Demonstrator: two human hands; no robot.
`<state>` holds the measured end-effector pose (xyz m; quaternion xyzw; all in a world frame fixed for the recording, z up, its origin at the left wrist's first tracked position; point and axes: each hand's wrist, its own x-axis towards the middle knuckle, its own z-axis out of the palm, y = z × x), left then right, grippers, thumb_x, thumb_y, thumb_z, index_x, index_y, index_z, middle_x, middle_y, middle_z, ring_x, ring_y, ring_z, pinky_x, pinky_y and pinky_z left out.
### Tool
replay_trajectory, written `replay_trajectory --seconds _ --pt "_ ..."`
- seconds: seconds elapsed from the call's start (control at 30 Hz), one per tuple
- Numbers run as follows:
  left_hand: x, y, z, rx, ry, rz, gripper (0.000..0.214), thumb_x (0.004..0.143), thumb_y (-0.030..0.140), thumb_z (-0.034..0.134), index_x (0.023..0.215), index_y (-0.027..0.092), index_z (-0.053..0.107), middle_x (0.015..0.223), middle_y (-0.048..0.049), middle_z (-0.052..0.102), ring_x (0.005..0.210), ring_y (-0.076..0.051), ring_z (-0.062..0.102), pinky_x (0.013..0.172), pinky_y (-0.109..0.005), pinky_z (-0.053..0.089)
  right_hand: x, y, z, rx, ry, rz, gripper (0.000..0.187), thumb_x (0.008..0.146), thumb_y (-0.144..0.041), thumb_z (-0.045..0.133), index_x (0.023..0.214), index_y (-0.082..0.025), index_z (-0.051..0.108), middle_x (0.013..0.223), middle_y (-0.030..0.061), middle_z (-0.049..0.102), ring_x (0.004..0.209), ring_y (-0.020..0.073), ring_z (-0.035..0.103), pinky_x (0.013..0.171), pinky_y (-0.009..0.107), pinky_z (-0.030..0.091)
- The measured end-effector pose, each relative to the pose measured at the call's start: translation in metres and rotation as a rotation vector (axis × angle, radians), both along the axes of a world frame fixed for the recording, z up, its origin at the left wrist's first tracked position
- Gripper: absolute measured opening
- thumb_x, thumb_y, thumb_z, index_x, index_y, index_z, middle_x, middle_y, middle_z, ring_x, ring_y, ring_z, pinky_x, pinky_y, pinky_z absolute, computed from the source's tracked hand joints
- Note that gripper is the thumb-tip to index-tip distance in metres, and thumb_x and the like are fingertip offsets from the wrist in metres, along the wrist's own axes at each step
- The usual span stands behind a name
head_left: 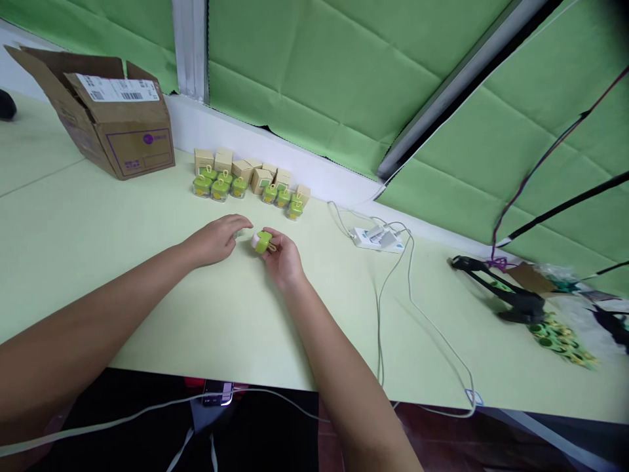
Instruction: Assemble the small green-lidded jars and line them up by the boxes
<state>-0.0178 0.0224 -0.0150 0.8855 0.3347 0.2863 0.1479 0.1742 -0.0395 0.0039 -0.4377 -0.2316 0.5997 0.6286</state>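
Holding a small green jar (pixel 264 242) sideways over the table (pixel 236 314), we are pinching it in our right hand (pixel 285 262), fingers narrow, seemingly leaving its base clear; our left hand (pixel 212 242) is hovering beside it, half open, apparently empty; beyond, similar jars (pixel 219 190) are standing before boxes (pixel 242 170), probably for easy reach

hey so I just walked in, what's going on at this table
A person's right hand is holding a small green-lidded container above the table, tipped sideways with its loop toward the palm. The left hand is beside it, fingers partly curled, with nothing visible in its grasp. Farther back, similar green-lidded containers stand in two clusters in front of small cardboard boxes. A large open carton sits to the left, and a power strip to the right.
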Motion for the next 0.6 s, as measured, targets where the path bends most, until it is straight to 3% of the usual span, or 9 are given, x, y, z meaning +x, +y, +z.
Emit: replay_trajectory --seconds 0.13,0.2,0.27,0.33,0.4,0.47,0.53,0.6 --pt "0.006 0.001 -0.003 0.041 -0.019 0.033 0.053 0.086 0.012 0.043 0.135 0.021 0.062 0.143 -0.0094 0.062 0.138 -0.026 0.054 0.122 -0.049 0.042 -0.006 0.007 -0.011 -0.043 -0.073 0.024 0.027 0.063 -0.007 0.057 0.086 -0.018 0.069 0.086 0.0029 0.070 0.085 0.0162 0.070 0.085 0.031 0.060" --pt "0.013 -0.003 -0.001 0.085 -0.013 0.027 0.053 0.083 0.010 0.044 0.131 0.021 0.064 0.139 -0.0096 0.065 0.135 -0.027 0.056 0.126 -0.054 0.036 -0.013 0.005 -0.013 -0.016 -0.213 -0.019 0.021 0.069 -0.010 0.059 0.086 -0.019 0.067 0.088 0.0028 0.069 0.090 0.0170 0.069 0.093 0.035 0.059" --pt "0.018 -0.008 0.000 0.138 -0.011 0.019 0.053 0.081 0.007 0.045 0.128 0.020 0.066 0.137 -0.0104 0.065 0.135 -0.027 0.056 0.128 -0.059 0.031 -0.021 -0.007 -0.008 0.100 -0.470 -0.073 0.012 0.080 -0.020 0.059 0.090 -0.022 0.066 0.096 0.0036 0.070 0.098 0.0186 0.066 0.099 0.040 0.057" --pt "0.019 -0.012 0.001 0.186 -0.072 0.084 0.054 0.081 0.007 0.046 0.129 0.020 0.065 0.141 -0.0123 0.062 0.140 -0.029 0.051 0.127 -0.060 0.031 -0.032 -0.029 0.002 0.316 -0.789 -0.065 0.015 0.090 -0.035 0.058 0.099 -0.026 0.066 0.112 0.0063 0.069 0.112 0.0226 0.062 0.107 0.046 0.052" --pt "0.015 -0.011 0.000 0.206 -0.137 0.153 0.052 0.083 0.008 0.047 0.130 0.020 0.064 0.143 -0.0129 0.059 0.140 -0.029 0.050 0.123 -0.057 0.038 -0.045 -0.056 0.008 0.537 -1.052 0.093 0.031 0.084 -0.040 0.070 0.113 -0.030 0.064 0.129 0.0090 0.064 0.126 0.0289 0.056 0.112 0.051 0.046" --pt "0.008 -0.008 -0.001 0.197 -0.176 0.190 0.049 0.085 0.008 0.045 0.128 0.021 0.064 0.141 -0.0119 0.059 0.137 -0.027 0.052 0.116 -0.050 0.047 -0.057 -0.077 0.006 0.628 -1.280 0.253 0.040 0.080 -0.036 0.077 0.118 -0.032 0.065 0.144 0.0118 0.056 0.133 0.0367 0.050 0.110 0.058 0.044" --pt "0.002 -0.005 -0.001 0.192 -0.192 0.207 0.043 0.087 0.009 0.043 0.122 0.019 0.067 0.137 -0.0120 0.061 0.133 -0.027 0.054 0.114 -0.048 0.049 -0.063 -0.086 -0.002 0.627 -1.432 0.329 0.022 0.087 -0.026 0.067 0.108 -0.028 0.067 0.137 0.0158 0.059 0.119 0.0369 0.057 0.100 0.060 0.048" --pt "-0.001 -0.003 0.002 0.183 -0.233 0.218 0.038 0.089 0.010 0.044 0.117 0.020 0.067 0.135 -0.0107 0.062 0.133 -0.026 0.054 0.116 -0.047 0.045 -0.065 -0.084 -0.012 0.645 -1.468 0.377 0.015 0.092 -0.022 0.057 0.103 -0.025 0.067 0.124 0.0169 0.063 0.109 0.0334 0.060 0.095 0.056 0.051"
